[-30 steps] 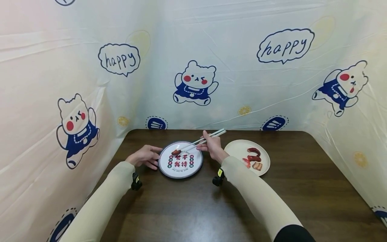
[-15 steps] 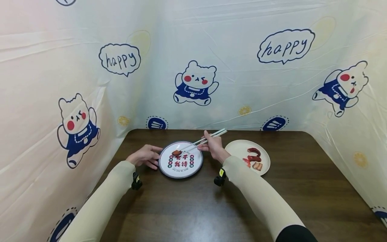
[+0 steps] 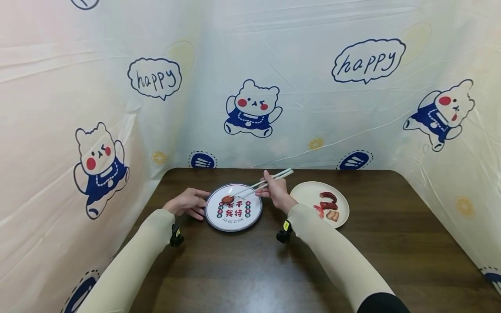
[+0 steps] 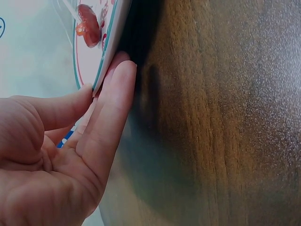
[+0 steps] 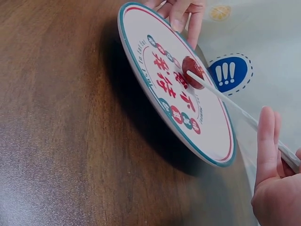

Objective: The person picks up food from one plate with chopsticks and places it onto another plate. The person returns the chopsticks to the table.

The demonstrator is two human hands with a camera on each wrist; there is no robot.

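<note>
My left hand [image 3: 188,203] pinches the rim of the white plate [image 3: 235,224] with dark edging and red characters; the left wrist view has the thumb [image 4: 68,108] at the rim's top and fingers underneath. A pair of pale chopsticks [image 3: 279,174] is held in my right hand [image 3: 275,190], over the plate's right side. Their tips reach a glossy reddish-brown sausage piece [image 3: 228,199] on the plate's upper left. In the right wrist view, one chopstick [image 5: 235,108] overlaps this piece [image 5: 192,70].
To the right stands a cream plate [image 3: 305,190], partly behind my right sleeve. On it lie a curved sausage [image 3: 329,195], a shorter sausage piece [image 3: 328,205], a red-and-white slice [image 3: 318,211] and a browned piece [image 3: 332,215]. A printed curtain [image 3: 254,52] surrounds the wooden table [image 3: 235,269].
The sausage piece has turned a little and settled slightly lower on the plate. The chopstick tips have spread apart a bit. My left hand keeps its place at the rim.
</note>
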